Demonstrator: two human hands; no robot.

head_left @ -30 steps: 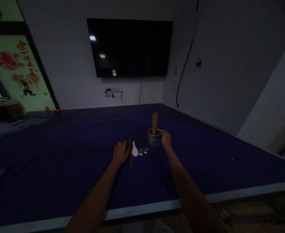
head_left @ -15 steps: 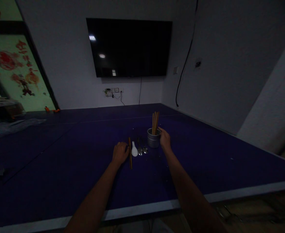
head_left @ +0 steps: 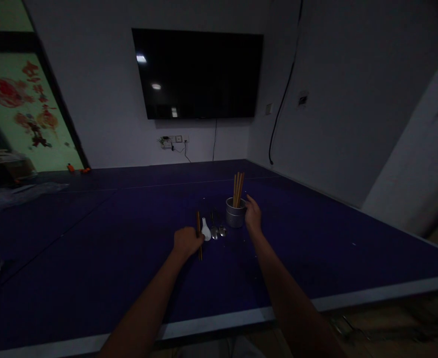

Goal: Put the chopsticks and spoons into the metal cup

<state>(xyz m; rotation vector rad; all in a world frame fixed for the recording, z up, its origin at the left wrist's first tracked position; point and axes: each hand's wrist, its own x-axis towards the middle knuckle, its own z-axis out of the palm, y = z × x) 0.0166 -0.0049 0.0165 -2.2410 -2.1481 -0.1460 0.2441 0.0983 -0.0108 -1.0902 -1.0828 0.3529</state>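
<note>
A pair of brown wooden chopsticks (head_left: 198,220) lies lengthwise on the purple table, and my left hand (head_left: 186,241) is closed over their middle, thumb across them. Just right of the thumb rests a white soup spoon (head_left: 205,230), then two metal spoons, one (head_left: 214,232) longer in view and one (head_left: 222,230) beside the cup. The grey metal cup (head_left: 235,217) stands upright with several wooden chopsticks (head_left: 238,190) leaning in it. My right hand (head_left: 254,215) grips the cup's right side; some of its fingers are hidden behind it.
The purple tabletop (head_left: 122,258) has a pale front edge (head_left: 219,319). Clear plastic sheeting (head_left: 28,194) lies at the left, with small orange objects (head_left: 79,170) near the back wall. A large television (head_left: 200,74) hangs above, and a black cable (head_left: 280,109) runs down the right wall.
My left hand has moved slightly right and down, its thumb now over the chopsticks instead of beside them. My right hand stays at the cup, which has not moved.
</note>
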